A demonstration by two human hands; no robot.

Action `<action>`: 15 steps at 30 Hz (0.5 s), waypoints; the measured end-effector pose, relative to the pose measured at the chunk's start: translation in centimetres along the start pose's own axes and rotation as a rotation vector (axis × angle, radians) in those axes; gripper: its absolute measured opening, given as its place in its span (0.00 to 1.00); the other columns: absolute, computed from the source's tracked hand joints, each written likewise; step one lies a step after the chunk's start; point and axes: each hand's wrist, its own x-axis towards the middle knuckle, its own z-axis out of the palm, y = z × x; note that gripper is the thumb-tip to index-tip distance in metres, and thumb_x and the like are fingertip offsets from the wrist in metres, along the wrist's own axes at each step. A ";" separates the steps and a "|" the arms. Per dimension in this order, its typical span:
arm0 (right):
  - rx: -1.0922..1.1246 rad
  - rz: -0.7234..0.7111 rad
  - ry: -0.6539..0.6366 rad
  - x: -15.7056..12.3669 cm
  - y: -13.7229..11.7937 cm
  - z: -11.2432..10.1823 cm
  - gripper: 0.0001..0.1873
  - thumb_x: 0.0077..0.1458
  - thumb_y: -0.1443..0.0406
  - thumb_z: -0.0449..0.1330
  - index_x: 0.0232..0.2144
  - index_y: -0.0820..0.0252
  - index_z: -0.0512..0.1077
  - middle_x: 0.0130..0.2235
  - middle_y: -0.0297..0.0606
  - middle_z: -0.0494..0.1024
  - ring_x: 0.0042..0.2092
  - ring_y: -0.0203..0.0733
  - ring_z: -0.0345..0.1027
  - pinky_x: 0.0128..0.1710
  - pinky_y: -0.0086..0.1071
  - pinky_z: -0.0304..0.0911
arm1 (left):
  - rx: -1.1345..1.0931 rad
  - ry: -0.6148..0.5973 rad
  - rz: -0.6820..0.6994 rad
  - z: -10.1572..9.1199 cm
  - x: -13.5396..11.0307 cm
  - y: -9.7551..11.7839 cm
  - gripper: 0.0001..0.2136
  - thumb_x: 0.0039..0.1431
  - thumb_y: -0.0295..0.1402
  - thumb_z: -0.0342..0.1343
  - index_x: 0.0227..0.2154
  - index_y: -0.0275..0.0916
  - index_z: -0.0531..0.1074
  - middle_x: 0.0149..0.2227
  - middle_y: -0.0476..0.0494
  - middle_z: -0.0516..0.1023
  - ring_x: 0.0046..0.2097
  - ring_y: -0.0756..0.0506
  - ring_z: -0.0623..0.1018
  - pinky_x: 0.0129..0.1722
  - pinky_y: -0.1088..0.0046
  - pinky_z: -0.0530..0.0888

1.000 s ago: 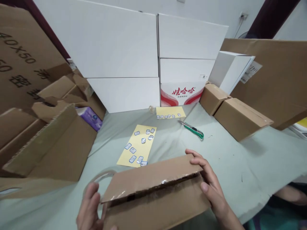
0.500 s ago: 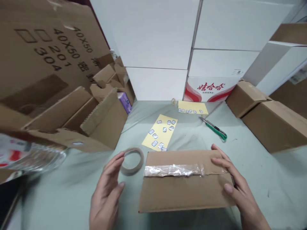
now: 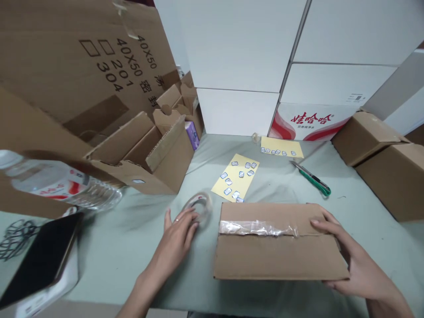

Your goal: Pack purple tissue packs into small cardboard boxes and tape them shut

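A small brown cardboard box [image 3: 278, 256] lies on the pale green table [image 3: 115, 247] in front of me, its top seam closed with crinkled clear tape [image 3: 258, 228]. My right hand [image 3: 351, 260] grips the box's right end, fingers curled over its top edge. My left hand [image 3: 177, 236] reaches left of the box with its fingertips on a roll of clear tape [image 3: 198, 207] that lies flat on the table; the fingers are loosely stretched over the roll.
A yellow sticker sheet [image 3: 236, 178] and a second one [image 3: 281, 148] lie beyond the box, with a green utility knife [image 3: 313, 179] to the right. Open brown cartons [image 3: 142, 154], a water bottle [image 3: 59, 185] and a dark phone [image 3: 39, 258] stand left. White boxes [image 3: 245, 57] wall the back; closed brown boxes [image 3: 387, 163] sit right.
The box was laid flat with its taped seam up, then stayed put. My left hand moved from the box's left end out to the tape roll. My view swung left.
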 end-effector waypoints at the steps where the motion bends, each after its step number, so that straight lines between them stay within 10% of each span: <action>1: -0.003 -0.009 0.010 0.1 0.1 0.0 0.45 0.47 0.47 0.70 0.64 0.45 0.61 0.71 0.50 0.55 0.69 0.65 0.54 0.57 0.47 0.69 | -0.055 0.038 -0.007 -0.5 0.0 0.6 0.10 0.69 0.36 0.44 0.41 0.41 0.69 0.43 0.41 0.81 0.50 0.37 0.80 0.64 0.34 0.59; 4: -0.017 -0.021 0.020 0.2 0.6 0.0 0.44 0.45 0.50 0.71 0.63 0.47 0.64 0.68 0.51 0.61 0.70 0.65 0.53 0.57 0.47 0.69 | -0.303 0.276 -0.026 -1.9 -0.2 3.2 0.10 0.70 0.40 0.46 0.44 0.41 0.66 0.33 0.45 0.78 0.37 0.44 0.81 0.45 0.62 0.78; 8: -0.013 -0.011 0.022 0.1 1.0 -0.2 0.44 0.45 0.49 0.71 0.63 0.48 0.64 0.65 0.52 0.65 0.71 0.64 0.49 0.59 0.49 0.66 | -0.461 0.510 0.105 -3.5 -0.4 7.9 0.11 0.71 0.41 0.49 0.47 0.40 0.65 0.31 0.49 0.74 0.31 0.49 0.78 0.32 0.75 0.76; 15: -0.038 0.003 0.021 -0.1 1.1 -0.5 0.44 0.48 0.48 0.70 0.64 0.50 0.63 0.70 0.54 0.57 0.70 0.64 0.51 0.60 0.48 0.65 | -0.198 0.305 0.476 -4.6 2.0 14.3 0.11 0.69 0.28 0.45 0.52 0.40 0.61 0.38 0.43 0.77 0.36 0.46 0.80 0.37 0.70 0.78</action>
